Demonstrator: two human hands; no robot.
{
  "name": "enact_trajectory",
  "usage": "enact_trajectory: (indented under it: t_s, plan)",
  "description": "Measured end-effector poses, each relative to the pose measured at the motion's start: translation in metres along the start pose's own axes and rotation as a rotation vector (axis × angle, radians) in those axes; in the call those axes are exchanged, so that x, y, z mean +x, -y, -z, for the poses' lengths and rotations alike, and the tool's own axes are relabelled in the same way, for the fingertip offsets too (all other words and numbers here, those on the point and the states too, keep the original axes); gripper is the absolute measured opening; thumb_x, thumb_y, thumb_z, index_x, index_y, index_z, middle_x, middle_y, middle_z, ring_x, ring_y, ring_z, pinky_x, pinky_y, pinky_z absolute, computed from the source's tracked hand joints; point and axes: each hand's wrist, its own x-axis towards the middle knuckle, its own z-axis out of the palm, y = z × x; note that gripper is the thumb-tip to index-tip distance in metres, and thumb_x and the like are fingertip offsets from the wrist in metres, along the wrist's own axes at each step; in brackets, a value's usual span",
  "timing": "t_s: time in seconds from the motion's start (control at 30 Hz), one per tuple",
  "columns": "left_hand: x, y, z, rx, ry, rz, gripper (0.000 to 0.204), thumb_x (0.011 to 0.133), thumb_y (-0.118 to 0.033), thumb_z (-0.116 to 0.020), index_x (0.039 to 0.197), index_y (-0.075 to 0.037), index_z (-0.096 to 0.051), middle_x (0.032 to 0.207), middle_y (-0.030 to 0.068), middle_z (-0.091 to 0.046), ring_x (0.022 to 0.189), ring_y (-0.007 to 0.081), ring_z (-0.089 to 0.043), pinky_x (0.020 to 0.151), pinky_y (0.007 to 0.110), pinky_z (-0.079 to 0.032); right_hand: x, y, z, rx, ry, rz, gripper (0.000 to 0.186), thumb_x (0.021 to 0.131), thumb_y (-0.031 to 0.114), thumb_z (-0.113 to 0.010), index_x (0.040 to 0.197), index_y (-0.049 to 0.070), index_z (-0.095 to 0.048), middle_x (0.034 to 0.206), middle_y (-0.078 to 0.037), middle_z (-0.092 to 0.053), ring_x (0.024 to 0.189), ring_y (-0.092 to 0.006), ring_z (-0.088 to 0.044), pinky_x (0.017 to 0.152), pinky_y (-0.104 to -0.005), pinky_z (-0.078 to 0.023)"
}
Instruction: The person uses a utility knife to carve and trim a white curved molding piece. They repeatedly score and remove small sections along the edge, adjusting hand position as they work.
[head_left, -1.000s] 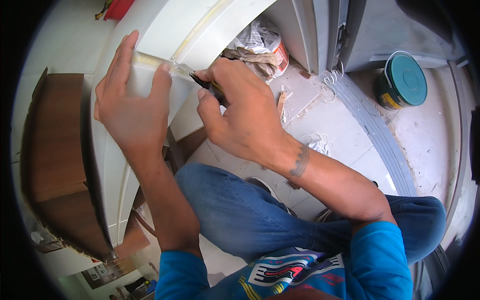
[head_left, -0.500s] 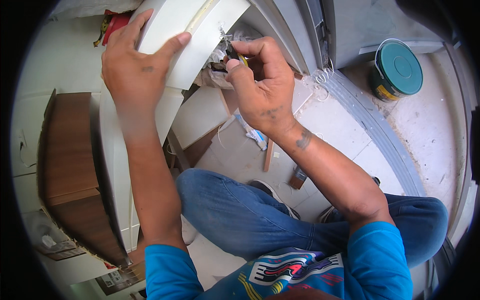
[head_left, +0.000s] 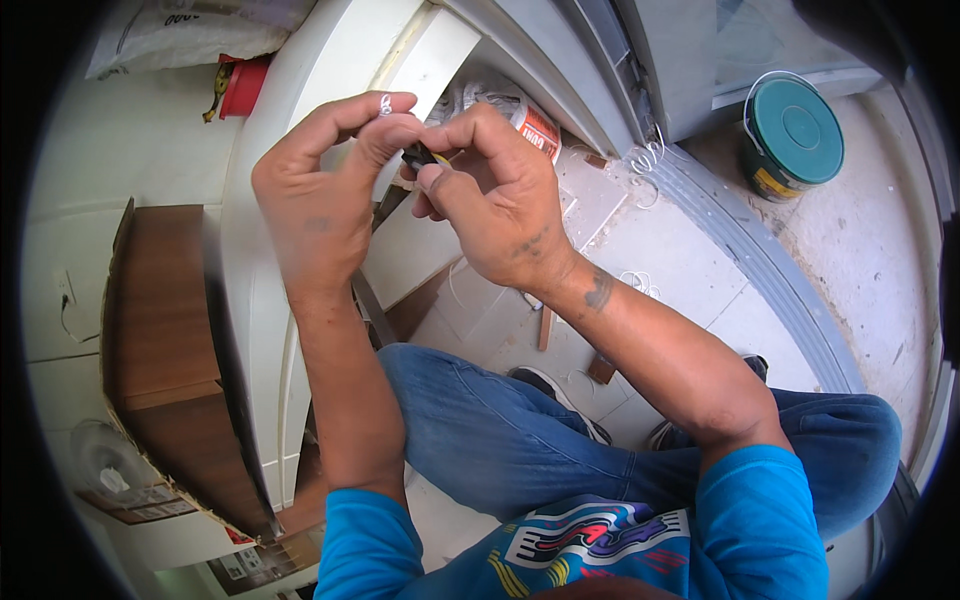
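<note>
In front of the white panel, my two hands meet at their fingertips. My right hand (head_left: 505,200) is closed around a small black-and-yellow tool (head_left: 418,156), apparently a utility knife; most of it is hidden by the fingers. My left hand (head_left: 325,200) is closed, with thumb and forefinger beside the tool's tip. A thin white curled shaving (head_left: 386,104) shows at that forefinger. Behind the hands, the white panel (head_left: 432,58) slants upward, its edge bare and pale.
A green-lidded bucket (head_left: 800,130) stands at the right, beyond the grey floor track (head_left: 740,240). White curled strips (head_left: 645,165) lie near the track. Wood pieces (head_left: 603,369) rest by my feet. At left are a brown wooden panel (head_left: 160,300) and a red container (head_left: 243,85).
My left hand has come off the white panel and moved to my right hand's fingertips. My right hand has drawn back left and slightly down with the tool. A white curl now shows at the left forefinger.
</note>
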Motion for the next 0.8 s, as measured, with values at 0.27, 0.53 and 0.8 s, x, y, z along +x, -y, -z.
enact_trajectory:
  t_s: [0.27,0.53,0.8]
  plan:
    - [0.013,0.019,0.009,0.381,0.006,-0.437,0.039,0.092,-0.037,-0.086,0.123,-0.014,-0.082,0.129,0.0057,-0.077,0.122,0.0260,-0.069,0.102,0.041,-0.054,0.033,0.022,0.029,0.189,-0.352,-0.038,0.019,0.100,0.005,-0.064,0.116,-0.005,-0.060,0.095,-0.016,-0.074,0.069,-0.0149,-0.072,0.060,-0.0288,-0.059]
    - [0.059,0.046,-0.004,1.267,-0.011,-0.781,0.069,0.104,-0.045,-0.069,0.166,-0.022,-0.051,0.175,0.0046,-0.044,0.163,0.0327,-0.037,0.126,0.074,-0.023,0.059,0.034,0.044,0.105,-0.389,0.190,0.018,0.100,0.005,-0.062,0.115,-0.005,-0.059,0.098,-0.017,-0.075,0.067,-0.0155,-0.072,0.056,-0.0281,-0.059]
    - [0.014,0.021,0.036,0.823,0.603,-0.895,0.016,0.087,-0.013,-0.088,0.097,-0.011,-0.076,0.098,-0.0030,-0.079,0.137,0.0310,-0.066,0.126,0.069,-0.031,0.055,0.029,0.043,-0.012,-0.358,0.224,0.019,0.098,0.006,-0.064,0.114,-0.005,-0.061,0.101,-0.015,-0.073,0.071,-0.0130,-0.071,0.061,-0.0265,-0.056]
